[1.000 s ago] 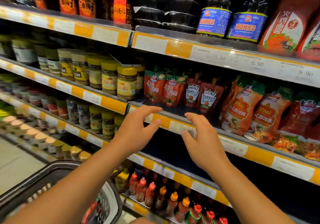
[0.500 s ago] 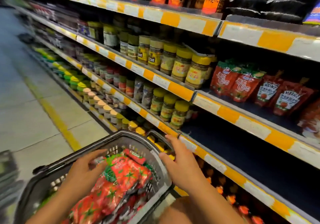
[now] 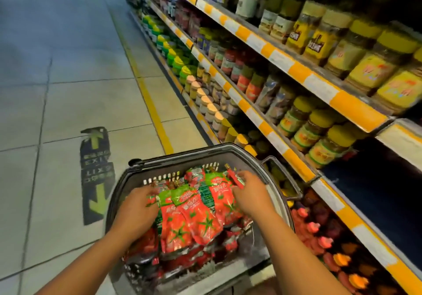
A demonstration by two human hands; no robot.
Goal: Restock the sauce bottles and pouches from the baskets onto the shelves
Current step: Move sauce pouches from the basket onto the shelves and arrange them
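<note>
A grey shopping basket [image 3: 173, 157] stands on the floor in front of the shelves, full of red tomato sauce pouches [image 3: 196, 212] with green tops. My left hand [image 3: 137, 208] is down on the left side of the pile, fingers curled into the pouches. My right hand [image 3: 249, 194] is on the right side, fingers curled round the top edge of a pouch. An empty dark stretch of shelf [image 3: 376, 199] lies to the right of the basket.
Shelves with yellow and white price strips [image 3: 258, 41] run along the right, packed with jars with yellow lids [image 3: 324, 135]. Red-capped bottles [image 3: 319, 235] fill the lowest shelf. A tiled aisle floor with a yellow line [image 3: 150, 105] and an exit arrow sticker [image 3: 97, 173] lies left.
My hands dropped from the pouch shelf down into the basket, and my view swung left and down. Both hands now dig into the sauce pouches.
</note>
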